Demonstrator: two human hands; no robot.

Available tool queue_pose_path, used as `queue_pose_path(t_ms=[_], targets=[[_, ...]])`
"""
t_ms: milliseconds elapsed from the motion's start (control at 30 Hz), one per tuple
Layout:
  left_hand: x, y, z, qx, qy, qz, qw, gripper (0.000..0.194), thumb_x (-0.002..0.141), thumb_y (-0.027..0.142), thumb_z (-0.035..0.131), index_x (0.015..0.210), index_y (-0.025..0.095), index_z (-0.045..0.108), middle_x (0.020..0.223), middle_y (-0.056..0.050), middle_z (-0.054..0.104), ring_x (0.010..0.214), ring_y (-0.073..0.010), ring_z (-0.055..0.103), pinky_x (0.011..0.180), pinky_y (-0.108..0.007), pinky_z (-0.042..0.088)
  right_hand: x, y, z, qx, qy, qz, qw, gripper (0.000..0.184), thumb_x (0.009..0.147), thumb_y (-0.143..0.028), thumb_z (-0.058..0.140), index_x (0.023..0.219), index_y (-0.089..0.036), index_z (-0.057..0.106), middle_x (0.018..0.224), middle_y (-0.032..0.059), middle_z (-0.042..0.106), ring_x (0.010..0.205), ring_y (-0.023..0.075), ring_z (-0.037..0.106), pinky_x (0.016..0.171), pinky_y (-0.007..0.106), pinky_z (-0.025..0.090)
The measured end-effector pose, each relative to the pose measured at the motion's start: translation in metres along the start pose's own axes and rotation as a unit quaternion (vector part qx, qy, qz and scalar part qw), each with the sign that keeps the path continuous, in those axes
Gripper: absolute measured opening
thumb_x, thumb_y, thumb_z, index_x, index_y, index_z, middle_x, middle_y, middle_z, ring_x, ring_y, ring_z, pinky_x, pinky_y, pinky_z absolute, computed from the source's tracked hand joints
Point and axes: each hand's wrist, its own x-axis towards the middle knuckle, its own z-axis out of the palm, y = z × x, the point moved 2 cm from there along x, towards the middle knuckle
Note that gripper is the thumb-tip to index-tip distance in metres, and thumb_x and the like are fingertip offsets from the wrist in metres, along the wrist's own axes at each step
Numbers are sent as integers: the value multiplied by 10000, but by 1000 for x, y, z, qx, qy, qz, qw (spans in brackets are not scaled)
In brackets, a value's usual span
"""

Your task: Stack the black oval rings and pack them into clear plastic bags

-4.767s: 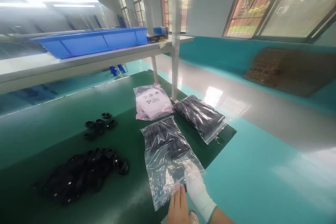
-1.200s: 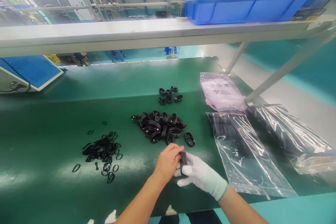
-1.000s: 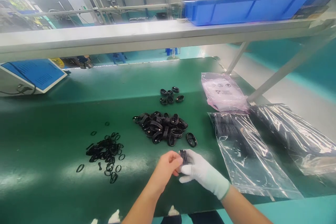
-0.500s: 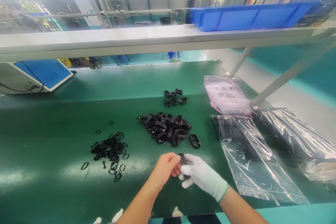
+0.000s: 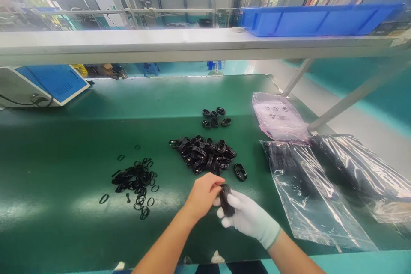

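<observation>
A coiled black cable [image 5: 226, 201] is held upright near the front of the green table [image 5: 80, 239]. My right hand [image 5: 245, 214], in a white glove, is closed round its side. My bare left hand [image 5: 204, 195] pinches at the coil's upper left edge; its fingertips are partly hidden. Just beyond my hands lies a heap of coiled black cables [image 5: 202, 154], with a single coiled cable [image 5: 240, 172] apart at its right. Farther back sits a small group of coils [image 5: 214, 118]. Left of my hands is a loose pile of black bands [image 5: 135, 180].
At the right lie a clear bag of black cables [image 5: 298, 184], another filled clear bag [image 5: 362, 171] and a pinkish bag [image 5: 279, 117]. A white shelf [image 5: 144, 47] crosses above the table, carrying a blue bin [image 5: 321, 20]. A blue-and-grey machine [image 5: 51, 83] stands back left.
The coil in my right hand has turned to show more of its side. My left hand has shifted slightly up, over the coil's top edge. The camera view has moved a little.
</observation>
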Motion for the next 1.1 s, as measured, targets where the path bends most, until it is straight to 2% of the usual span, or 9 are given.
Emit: queue_pose_path(t_ms=[200,333,400,467,533,600,733,967,1100], targets=[[6,6,-12,-48,-87,-40,994,336,772,229,440,1080,240,574,1014,-15,600,886,-138,546,781,-264,442,-3,2,-11,34,-13,26,999,430,793,-485,479,1112,-196,486,1076,98,542,740,124,559,584,252,435],[9,-2,1,38,-102,-16,994,317,719,174,448,973,252,621,917,8,619,758,-125,540,702,-242,432,3,7,-10,-62,4,13,998,395,766,-481,517,1047,-204,491,1055,89,545,724,142,587,594,287,452],[11,-13,7,52,-87,-9,995,321,720,135,407,922,247,629,889,10,627,771,-123,548,702,-233,424,4,4,-19,-190,80,39,978,468,741,-519,515,1083,-203,467,986,88,564,687,165,591,590,334,465],[13,-26,13,121,-81,-21,989,324,715,113,401,889,260,632,870,13,629,772,-128,557,697,-239,416,3,-9,-37,-376,248,12,893,471,731,-525,503,1075,-204,474,895,74,584,692,189,585,626,369,461],[16,-37,21,248,-84,-57,964,301,697,93,422,819,257,642,831,-1,625,755,-145,567,684,-259,408,1,-30,-56,-530,406,-64,741,373,762,-477,457,1022,-215,512,885,70,583,791,211,571,721,376,438],[18,-42,29,343,-86,-91,931,276,667,64,440,760,229,640,803,-29,615,752,-170,574,669,-278,402,6,-47,-70,-623,467,-109,618,352,772,-439,436,1030,-219,528,1005,92,556,959,245,520,809,377,400],[20,-35,36,379,-83,-102,916,271,638,73,484,834,206,616,876,-57,597,814,-205,570,687,-300,408,34,-63,-83,-719,448,-37,529,632,664,-359,578,1242,-182,391,1145,141,484,1076,306,428,836,402,365],[21,-7,33,315,-31,6,949,430,726,130,461,1131,275,474,1114,-35,525,989,-207,496,783,-321,405,30,-59,-72,-758,328,12,563,673,558,-64,505,1221,-159,435,1146,115,521,1066,257,441,878,360,359],[21,-3,53,273,-82,89,954,414,673,80,502,1048,255,521,1107,-30,534,999,-204,467,813,-306,386,9,-53,-56,-672,227,-26,704,768,551,-83,533,1285,-181,329,1138,74,540,1023,203,493,895,335,382]])
